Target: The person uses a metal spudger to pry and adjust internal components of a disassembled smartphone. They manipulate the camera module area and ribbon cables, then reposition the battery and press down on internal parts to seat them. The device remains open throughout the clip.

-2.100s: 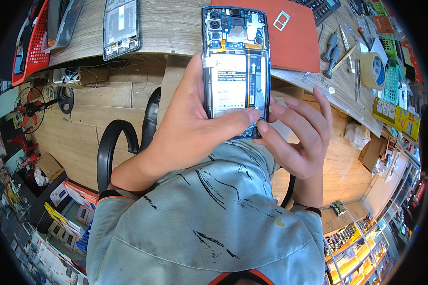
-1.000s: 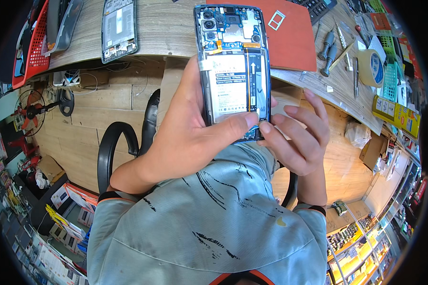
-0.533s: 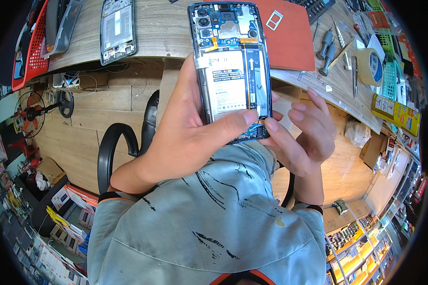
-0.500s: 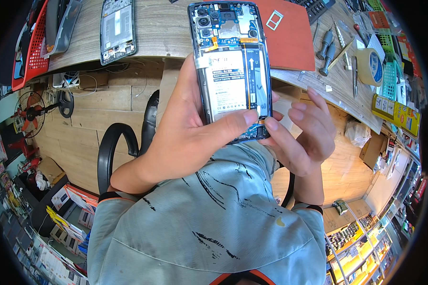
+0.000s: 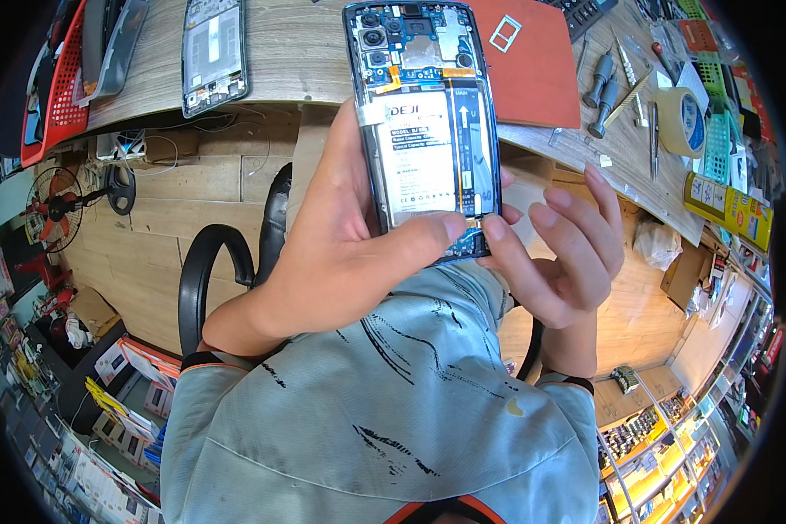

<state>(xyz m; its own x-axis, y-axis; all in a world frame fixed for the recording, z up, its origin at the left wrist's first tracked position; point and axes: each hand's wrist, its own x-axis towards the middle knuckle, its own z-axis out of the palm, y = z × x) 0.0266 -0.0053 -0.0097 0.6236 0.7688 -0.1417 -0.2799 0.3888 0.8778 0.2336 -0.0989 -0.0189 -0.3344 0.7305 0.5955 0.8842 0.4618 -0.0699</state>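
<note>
My left hand (image 5: 358,253) is closed around an opened smartphone (image 5: 421,61), with its fingertips showing past the right edge. The phone's back cover is off, exposing the blue circuit board, cameras and a white-labelled battery (image 5: 415,166). A dark flex cable (image 5: 467,153) runs beside the battery. My left thumb lies across the battery's lower end. At the phone's lower right corner, one digit of my right hand (image 5: 568,253) touches near a small orange connector. The other right fingers are spread, slightly curled and away from the phone, with nothing between them.
On the wooden bench lie another phone frame (image 5: 214,57), a red-orange mat (image 5: 533,65) with a SIM tray (image 5: 505,34), screwdrivers (image 5: 599,79), a tape roll (image 5: 679,120) and a yellow can (image 5: 727,210). A red basket (image 5: 59,105) stands left. A chair armrest (image 5: 210,262) is beside me.
My left thumb has shifted slightly down and left at the battery's lower end. The free fingers of my right hand have spread and lifted a little. The phone stays nearly in place.
</note>
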